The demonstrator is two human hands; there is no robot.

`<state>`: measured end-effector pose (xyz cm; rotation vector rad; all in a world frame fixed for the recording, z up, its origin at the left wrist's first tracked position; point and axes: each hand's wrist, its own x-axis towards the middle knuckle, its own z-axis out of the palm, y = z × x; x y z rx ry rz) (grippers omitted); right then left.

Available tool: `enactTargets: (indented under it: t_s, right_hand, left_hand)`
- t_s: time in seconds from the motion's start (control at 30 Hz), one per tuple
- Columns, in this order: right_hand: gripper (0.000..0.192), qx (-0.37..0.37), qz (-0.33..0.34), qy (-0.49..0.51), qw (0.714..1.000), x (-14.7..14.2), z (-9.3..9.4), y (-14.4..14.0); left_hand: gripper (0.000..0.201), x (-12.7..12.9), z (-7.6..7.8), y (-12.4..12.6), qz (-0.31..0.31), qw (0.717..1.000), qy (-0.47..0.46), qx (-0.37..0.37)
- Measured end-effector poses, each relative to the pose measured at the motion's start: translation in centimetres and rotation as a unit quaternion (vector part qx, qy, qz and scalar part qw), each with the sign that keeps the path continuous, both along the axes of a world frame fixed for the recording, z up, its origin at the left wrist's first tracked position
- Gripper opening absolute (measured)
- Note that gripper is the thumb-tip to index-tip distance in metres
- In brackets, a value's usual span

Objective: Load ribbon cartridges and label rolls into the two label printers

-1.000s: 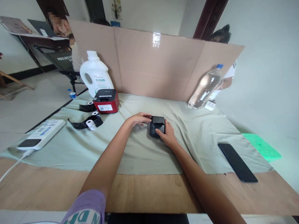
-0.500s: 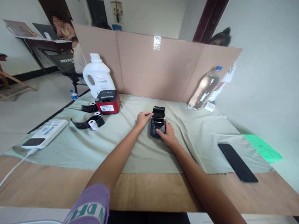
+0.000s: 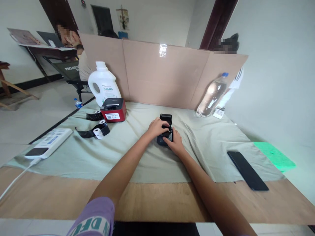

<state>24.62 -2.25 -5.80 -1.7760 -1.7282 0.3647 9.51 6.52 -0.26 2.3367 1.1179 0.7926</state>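
Note:
A small black portable printer (image 3: 161, 141) sits on the cloth in front of me with its lid (image 3: 166, 118) flipped up. My right hand (image 3: 176, 141) grips its right side, thumb across the front. My left hand (image 3: 157, 127) reaches over from the left, its fingers curled at the open compartment; whatever is between the fingertips is hidden. Left of my hands are small rolls, among them a white paper roll (image 3: 98, 133) with a black strip (image 3: 85, 132) beside it. Behind them stands a red and black printer (image 3: 114, 110).
A white jug (image 3: 104, 83) stands at the back left before a cardboard screen (image 3: 159, 75). A clear bottle (image 3: 213, 95) leans at the back right. A phone (image 3: 247, 170) lies right, and a white power strip (image 3: 50, 142) with its cable left. Other people sit beyond the screen.
My left hand has moved right, from the edge of the raised lid to over the open compartment. My right hand keeps its hold. The view has shifted slightly.

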Motion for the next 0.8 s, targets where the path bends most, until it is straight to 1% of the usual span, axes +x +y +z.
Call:
enactTargets:
  t_s: [0.1,0.2,0.3,0.37,0.47,0.57,0.63,0.7,0.8]
  right_hand:
    - [0.084,0.003,0.003,0.0,1.0,0.0,0.0,0.0]
    - [0.083,0.004,0.003,0.001,1.0,0.0,0.0,-0.1]
    - [0.083,0.006,0.005,-0.002,1.0,0.0,-0.1,0.0]
    - [0.084,0.005,0.006,-0.005,1.0,0.0,-0.1,0.0]
    - [0.085,0.0,0.003,-0.01,1.0,0.0,-0.2,0.0]
    - [0.084,0.009,-0.001,-0.011,1.0,0.0,-0.3,0.0]
    - [0.084,0.015,-0.003,-0.011,1.0,-0.1,-0.3,0.0]
    - [0.084,0.018,-0.003,-0.012,1.0,-0.1,-0.2,0.0]
    - [0.085,0.016,-0.002,-0.011,1.0,-0.1,-0.1,0.0]
  left_hand:
    - [0.029,0.0,-0.4,0.2,-0.013,0.998,0.055,-0.016]
    - [0.037,-0.3,-0.2,0.8,-0.016,0.994,0.097,-0.047]
    - [0.04,-0.4,0.1,1.6,-0.027,0.988,0.121,-0.089]
    - [0.041,-0.3,0.1,2.0,-0.046,0.987,0.119,-0.102]
    - [0.043,-0.1,-0.3,2.2,-0.078,0.988,0.073,-0.111]
    - [0.042,-0.1,-0.4,1.9,-0.078,0.993,0.009,-0.092]
    - [0.041,-0.2,0.0,1.5,-0.058,0.995,-0.044,-0.068]
    - [0.043,-0.7,0.6,1.0,-0.019,0.993,-0.103,-0.048]
    - [0.053,-2.5,1.3,0.2,0.05,0.986,-0.157,-0.038]
